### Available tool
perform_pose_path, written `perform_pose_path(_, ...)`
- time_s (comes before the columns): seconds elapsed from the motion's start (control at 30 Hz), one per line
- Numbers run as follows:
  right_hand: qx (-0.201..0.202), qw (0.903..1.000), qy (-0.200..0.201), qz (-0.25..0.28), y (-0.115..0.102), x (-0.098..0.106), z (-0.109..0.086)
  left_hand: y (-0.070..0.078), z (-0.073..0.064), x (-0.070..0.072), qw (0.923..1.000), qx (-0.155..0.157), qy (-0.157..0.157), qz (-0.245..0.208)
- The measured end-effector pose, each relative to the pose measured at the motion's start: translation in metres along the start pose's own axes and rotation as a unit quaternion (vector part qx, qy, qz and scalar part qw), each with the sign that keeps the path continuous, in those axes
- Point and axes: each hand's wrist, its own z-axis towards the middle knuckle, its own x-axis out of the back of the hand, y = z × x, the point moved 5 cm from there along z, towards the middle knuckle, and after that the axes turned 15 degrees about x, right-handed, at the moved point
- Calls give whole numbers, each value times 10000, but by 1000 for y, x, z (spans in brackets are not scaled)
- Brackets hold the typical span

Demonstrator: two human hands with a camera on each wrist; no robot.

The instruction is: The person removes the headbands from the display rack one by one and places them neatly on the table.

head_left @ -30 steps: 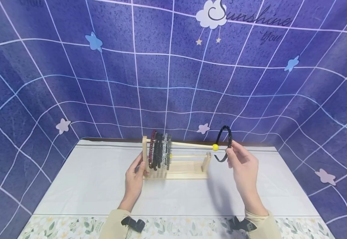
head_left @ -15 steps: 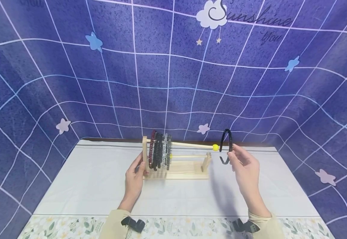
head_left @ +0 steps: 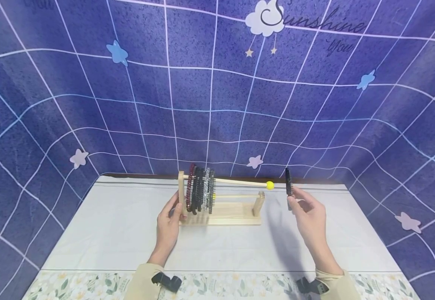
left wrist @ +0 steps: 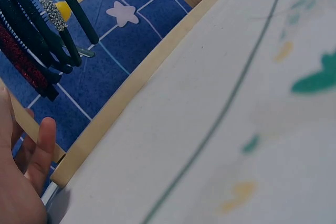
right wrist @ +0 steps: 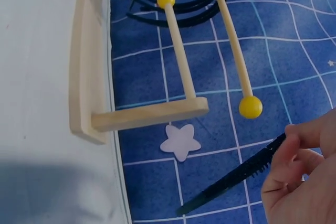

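My right hand (head_left: 310, 218) pinches a black toothed headband (head_left: 289, 185) between thumb and fingers, to the right of the wooden headband stand (head_left: 236, 211). In the head view the headband appears nearly edge-on, apart from the yellow ball (head_left: 269, 185) that tips the upper rod. My left hand (head_left: 168, 225) grips the stand's left upright (head_left: 181, 189), thumb in front. Several headbands (head_left: 200, 191), dark red, black and silvery, hang bunched at the left of the upper rod. In the right wrist view, the held headband (right wrist: 231, 179) slants below the rod's ball.
A lower rod (head_left: 236, 196) runs to the short right upright (head_left: 258, 204). White cloth (head_left: 221, 250) with a floral front border covers the table. Behind it hangs a blue gridded curtain (head_left: 217, 91) with star prints.
The right hand has drawn the black headband to the right, off the yellow-tipped end of the upper rod, and turned it edge-on. The left hand and stand stay still.
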Motion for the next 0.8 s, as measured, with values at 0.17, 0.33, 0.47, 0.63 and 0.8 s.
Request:
perform_pose_path(0.17,183,9995,35,-269,7,2,-1,0,0,0,10000,-6,-13,-7)
perform_pose_path(0.33,228,9996,104,-162,9,5,-2,1,0,0,10000,-19,17,29)
perform_pose_path(0.47,236,9992,106,-295,13,8,-5,2,-1,0,10000,-49,43,27)
perform_pose_path(0.63,260,9990,166,-320,22,11,-7,2,-1,0,10000,-74,61,-4)
perform_pose_path(0.8,238,9990,230,-303,27,14,-9,2,-1,0,9999,-89,64,-35)
